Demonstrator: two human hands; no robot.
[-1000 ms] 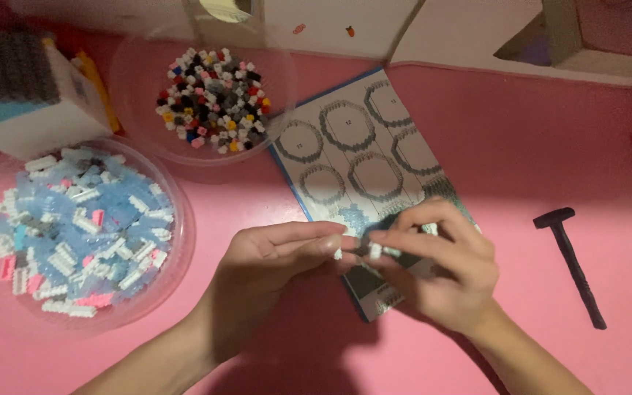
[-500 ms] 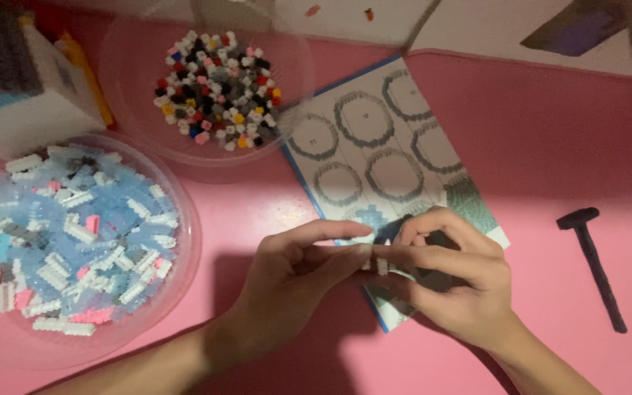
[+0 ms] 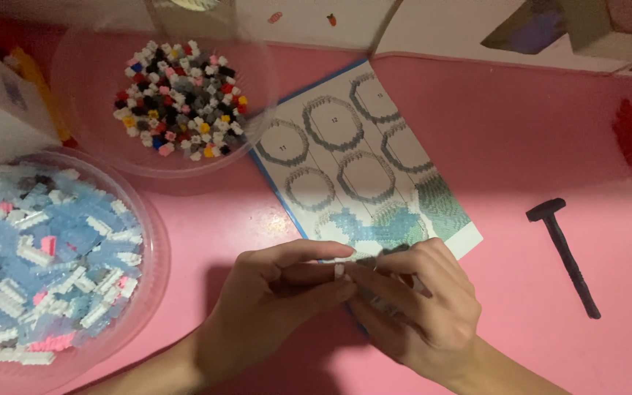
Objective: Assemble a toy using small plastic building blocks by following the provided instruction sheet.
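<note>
Pinching together over the lower edge of the instruction sheet [image 3: 363,157], the left hand [image 3: 287,292] and the right hand [image 3: 411,307] meet fingertip to fingertip, both closed on a tiny pale building piece [image 3: 339,271] that shows only as a small white spot between them. Whether this is a single brick or a few already joined is too small to tell, and the right hand's palm hides whatever else may lie beneath it.

Judging by what lies about, the build looks to be at an early stage: no finished or half-built model shows anywhere on the pink counter [image 3: 535,146], and the sheet's pictured ring layers and blue-green stages have no visible counterpart in bricks.

Just left of the hands, a clear round bowl [image 3: 156,241] is heaped with light blue, white and a few pink bricks, seemingly barely drawn down. Behind it, a second clear bowl [image 3: 257,110] holds a smaller mound of mixed black, white, red, yellow and grey pieces. A small black hammer-shaped tool [image 3: 565,252] lies untouched, well apart to the right. A pale box [image 3: 1,117] stands at the far left edge, and cardboard pieces lie along the back. Most of the assembling appears left to do.
</note>
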